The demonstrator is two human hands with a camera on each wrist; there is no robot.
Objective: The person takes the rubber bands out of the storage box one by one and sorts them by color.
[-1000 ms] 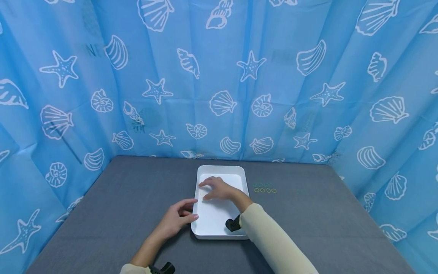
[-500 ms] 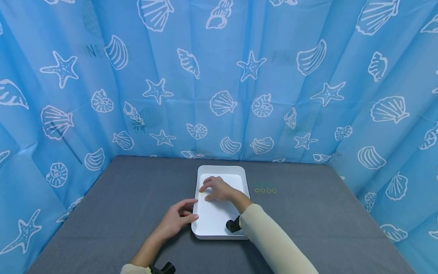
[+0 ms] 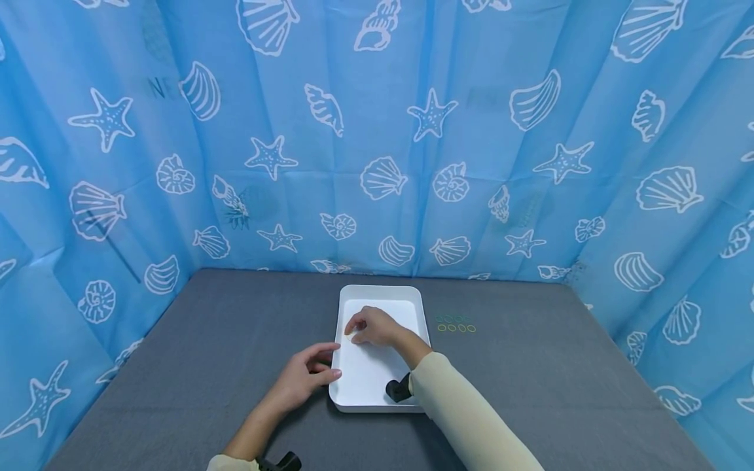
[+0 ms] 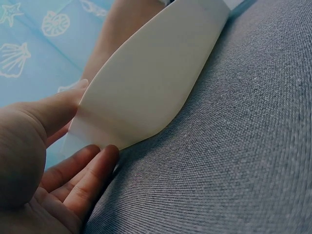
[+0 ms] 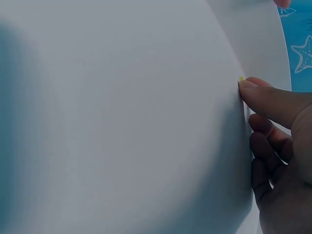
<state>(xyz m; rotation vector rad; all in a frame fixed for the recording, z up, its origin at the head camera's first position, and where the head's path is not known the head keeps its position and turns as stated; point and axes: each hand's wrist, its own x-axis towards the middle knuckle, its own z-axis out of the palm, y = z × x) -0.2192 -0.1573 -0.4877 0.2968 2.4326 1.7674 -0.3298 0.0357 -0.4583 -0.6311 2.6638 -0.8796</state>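
Observation:
A white rectangular tray [image 3: 377,386] lies on the table. My left hand [image 3: 302,376] holds its left wall, thumb tip at the rim and other fingertips against the outside, as the left wrist view shows. Inside the tray, near that same wall, my right hand [image 3: 379,327] pinches a small yellow rubber band [image 5: 241,78] between thumb and index finger. Only a bit of the band shows at the thumb tip; the fingers hide the rest. The remaining right fingers [image 5: 263,146] are bent near the tray floor.
Right of the tray, a row of several yellow rubber bands [image 3: 462,328] lies on the grey cloth [image 3: 530,379]. Just behind it is a row of green bands [image 3: 449,318], faint against the cloth. A blue shell-print curtain [image 3: 377,131] stands at the back and sides.
My right thumb and index finger have closed together on the yellow band, which lay on the tray floor between them. The left hand and tray have stayed in place.

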